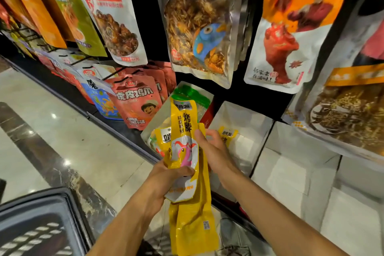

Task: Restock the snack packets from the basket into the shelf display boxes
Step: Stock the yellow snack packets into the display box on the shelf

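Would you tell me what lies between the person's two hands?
Yellow snack packets, gripped by the left hand and the right hand, as the head view shows.

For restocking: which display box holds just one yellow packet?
The white box right of centre, bare around its yellow packet; its left neighbour is crowded with green-topped packets.

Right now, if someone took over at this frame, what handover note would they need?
Left hand: grips the bunch of yellow packets low down.
Right hand: pinches the same bunch higher up, thumb in front.
White display box behind the hands shows one boxed packet inside; basket sits lower left.
Done: at least one packet is in the box. Left: put the held bunch in.
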A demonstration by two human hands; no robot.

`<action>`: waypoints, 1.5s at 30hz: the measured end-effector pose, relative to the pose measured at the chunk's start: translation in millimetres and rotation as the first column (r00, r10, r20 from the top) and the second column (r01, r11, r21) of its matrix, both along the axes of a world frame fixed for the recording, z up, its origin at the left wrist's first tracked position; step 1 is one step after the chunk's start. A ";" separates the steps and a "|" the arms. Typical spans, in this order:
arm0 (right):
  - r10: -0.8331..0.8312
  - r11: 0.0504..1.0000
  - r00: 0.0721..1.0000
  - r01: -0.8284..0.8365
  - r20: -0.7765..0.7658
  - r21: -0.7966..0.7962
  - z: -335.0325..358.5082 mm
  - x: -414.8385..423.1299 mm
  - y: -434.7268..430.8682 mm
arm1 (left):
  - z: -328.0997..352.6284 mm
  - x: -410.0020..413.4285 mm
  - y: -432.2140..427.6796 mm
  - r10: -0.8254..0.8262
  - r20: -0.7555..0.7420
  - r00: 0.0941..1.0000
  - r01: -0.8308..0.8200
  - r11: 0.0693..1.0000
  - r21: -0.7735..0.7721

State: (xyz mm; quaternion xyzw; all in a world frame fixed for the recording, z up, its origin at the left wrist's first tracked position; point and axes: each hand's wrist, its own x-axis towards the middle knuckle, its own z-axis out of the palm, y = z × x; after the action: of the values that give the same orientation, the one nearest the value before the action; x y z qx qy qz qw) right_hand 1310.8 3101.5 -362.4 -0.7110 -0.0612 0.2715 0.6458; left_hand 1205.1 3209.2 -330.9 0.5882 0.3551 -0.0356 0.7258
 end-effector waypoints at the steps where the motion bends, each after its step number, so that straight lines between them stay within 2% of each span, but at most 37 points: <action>1: 0.031 1.000 0.999 -0.031 -0.035 0.005 5.8 -4.8 -0.4 | 0.4 -0.6 -1.1 0.013 0.014 1.000 -0.012 1.000 -0.005; 5: 0.025 0.996 0.975 -0.004 -0.221 0.094 11.4 -20.8 -25.0 | 0.0 -8.7 -6.5 0.022 0.056 0.998 -0.020 0.999 -0.036; 9: -0.072 0.996 0.982 0.081 -0.172 0.043 16.0 -27.6 -45.7 | 5.9 -11.1 -13.2 -0.063 0.053 0.997 0.065 0.997 -0.035; 12: -0.204 0.979 0.953 0.201 -0.225 -0.038 1.0 -14.5 -61.0 | -0.7 -13.4 -12.4 0.010 -0.012 1.000 -0.009 0.998 0.056; 14: -0.267 0.964 0.933 0.259 -0.241 -0.065 -9.9 -2.2 -73.2 | -10.7 -16.1 -2.8 0.084 -0.050 0.995 -0.081 0.995 0.053; 18: -0.313 0.946 0.934 0.290 -0.174 -0.145 -25.9 25.4 -85.1 | -7.9 -9.6 14.2 0.213 -0.079 0.974 -0.203 0.972 0.116; 21: -0.332 0.889 0.942 0.329 0.047 -0.318 -29.3 61.2 -84.6 | 4.3 16.8 18.4 0.203 -0.032 0.979 -0.200 0.977 0.072; 23: -0.284 0.790 0.927 0.371 0.246 -0.488 -33.6 86.0 -80.5 | 7.3 33.8 16.4 0.182 0.004 0.983 -0.182 0.980 0.083; 25: -0.222 0.702 0.910 0.398 0.350 -0.591 -37.0 97.7 -68.0 | 2.4 36.5 9.7 0.142 0.021 0.990 -0.144 0.984 0.102; 26: -0.203 0.687 0.916 0.385 0.346 -0.617 -34.1 96.7 -58.5 | -2.2 34.7 7.5 0.129 0.015 0.992 -0.130 0.985 0.114; 28: -0.197 0.741 0.953 0.298 0.230 -0.601 -36.4 94.2 -35.1 | -9.2 32.1 7.0 0.138 -0.006 0.990 -0.135 0.978 0.158; 30: -0.085 0.777 0.984 0.162 0.153 -0.609 -48.6 90.3 -17.7 | -13.8 35.6 11.5 0.152 0.007 0.988 -0.151 0.975 0.161; 32: 0.086 0.725 0.981 0.058 0.173 -0.687 -69.6 79.6 -14.8 | -19.7 40.4 16.6 0.171 0.022 0.985 -0.173 0.975 0.138; 34: 0.162 0.683 0.965 0.040 0.205 -0.729 -93.9 62.6 -23.6 | -24.3 39.7 16.8 0.183 0.009 0.983 -0.183 0.978 0.098; 39: 0.134 0.684 0.965 0.076 0.227 -0.726 -120.2 53.7 -27.9 | -22.6 38.0 4.3 0.106 -0.035 0.994 -0.105 0.994 0.021; 43: 0.107 0.576 0.978 0.086 0.179 -0.813 -122.8 53.8 -20.2 | -22.1 35.6 6.1 0.123 -0.030 0.992 -0.120 0.989 0.087; 45: 0.073 0.626 0.987 0.064 0.140 -0.777 -120.7 55.8 -23.1 | -22.5 35.4 10.6 0.137 -0.043 0.990 -0.130 0.983 0.131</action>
State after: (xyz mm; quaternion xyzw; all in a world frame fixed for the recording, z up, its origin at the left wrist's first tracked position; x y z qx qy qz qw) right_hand 1366.6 3078.4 -483.1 -0.9393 0.0098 0.2156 0.2669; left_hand 1240.5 3219.8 -353.5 0.6071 0.4140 0.0209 0.6779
